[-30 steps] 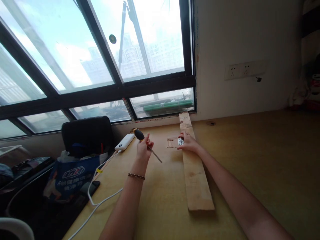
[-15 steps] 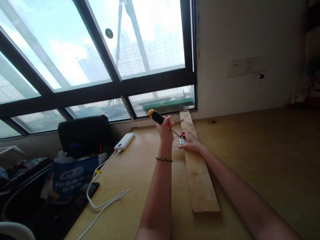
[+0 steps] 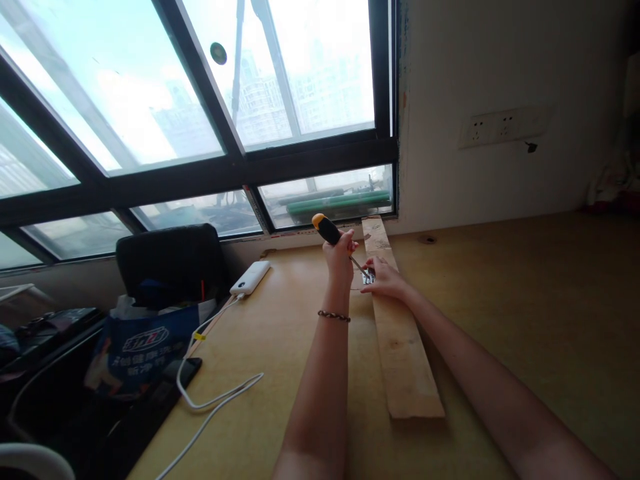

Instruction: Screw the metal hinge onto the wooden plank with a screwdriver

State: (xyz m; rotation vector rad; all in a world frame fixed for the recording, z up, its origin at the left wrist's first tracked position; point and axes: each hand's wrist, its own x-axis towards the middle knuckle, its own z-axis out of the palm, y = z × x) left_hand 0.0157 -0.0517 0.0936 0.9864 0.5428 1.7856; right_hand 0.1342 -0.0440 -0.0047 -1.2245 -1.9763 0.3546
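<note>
My left hand is closed around the black and yellow handle of a screwdriver. The tool slants down to the right, and its shaft ends at a small silver metal plate, perhaps a hinge. That metal piece sits on a long, pale wooden board. My right hand rests on the board with thumb and fingers bent around the metal plate, gripping its sides. A thin flat piece sticks out to the left of the board, partly covered by my left hand. The exact screwdriver tip is too small to make out.
The board lies on a wooden table, its far end by the window frame. A white power bank with a white cable lies at the left. Beyond the table edge stand a black chair and a blue bag.
The view has shifted slightly. My left hand and the screwdriver have moved a little to the right, with the shaft steeper over the metal plate. My right hand keeps its hold.
</note>
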